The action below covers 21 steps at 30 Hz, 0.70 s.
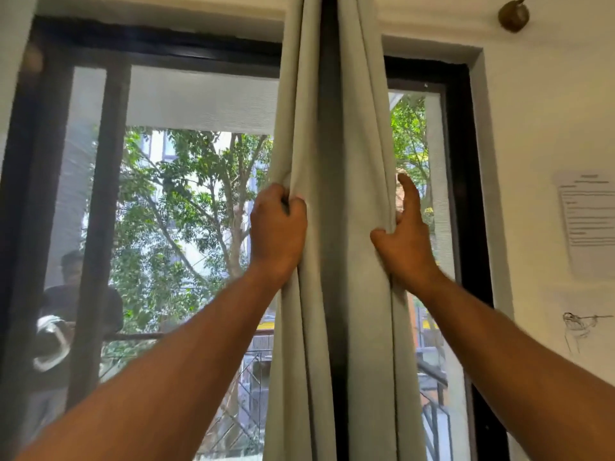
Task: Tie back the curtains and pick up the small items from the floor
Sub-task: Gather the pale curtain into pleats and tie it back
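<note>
A pale grey-green curtain (349, 134) hangs bunched in a narrow column in front of the dark window frame, in the middle of the head view. My left hand (278, 231) grips the curtain's left edge, fingers curled round a fold. My right hand (404, 237) holds the right edge, thumb pressed on the front and the index finger pointing up behind the cloth. Both arms reach up and forward. No floor and no small items are in view.
A black-framed window (109, 104) with a mesh screen fills the left; trees, a railing and a person in dark clothes stand outside. On the white wall to the right are a printed sheet (587, 221), a wall hook with cord (579, 322) and a brass rod end (513, 15).
</note>
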{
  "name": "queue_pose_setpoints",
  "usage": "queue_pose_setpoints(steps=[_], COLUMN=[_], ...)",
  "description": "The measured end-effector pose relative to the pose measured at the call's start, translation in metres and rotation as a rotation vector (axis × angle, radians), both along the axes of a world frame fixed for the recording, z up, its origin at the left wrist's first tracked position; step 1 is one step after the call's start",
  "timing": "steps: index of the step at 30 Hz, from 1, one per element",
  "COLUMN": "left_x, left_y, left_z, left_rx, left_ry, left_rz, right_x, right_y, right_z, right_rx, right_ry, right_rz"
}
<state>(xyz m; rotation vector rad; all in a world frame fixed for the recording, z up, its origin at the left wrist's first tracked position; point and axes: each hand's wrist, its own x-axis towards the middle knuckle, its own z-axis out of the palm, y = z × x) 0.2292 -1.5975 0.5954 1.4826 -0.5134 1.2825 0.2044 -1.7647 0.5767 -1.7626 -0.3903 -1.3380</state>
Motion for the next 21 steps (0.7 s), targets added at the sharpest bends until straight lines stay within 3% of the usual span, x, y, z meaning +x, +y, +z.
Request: queue_pose_setpoints(steps=[4, 8, 13, 18, 21], left_x=[-0.004, 0.004, -0.004, 0.001, 0.002], left_y=[-0.027, -0.009, -0.014, -0.010, -0.012], left_z=[-0.036, -0.041, -0.059, -0.073, -0.083], left_rx=[0.201, 0.086, 0.137, 0.099, 0.157], left_ry=[0.034, -0.005, 0.073, 0.243, 0.215], left_rz=[0.002, 0.005, -0.191, -0.511, -0.492], right_x=[0.021, 0.024, 0.011, 0.010, 0.009], right_y=[0.035, 0.017, 0.045, 0.044, 0.045], right_z=[-0.027, -0.043, -0.059, -0.077, -0.084], right_rx=[-0.002, 0.130, -0.070, -0.045, -0.016], right_ry=[0.145, 0.213, 0.249, 0.208, 0.188], right_rz=[0.108, 0.002, 0.102, 0.214, 0.208])
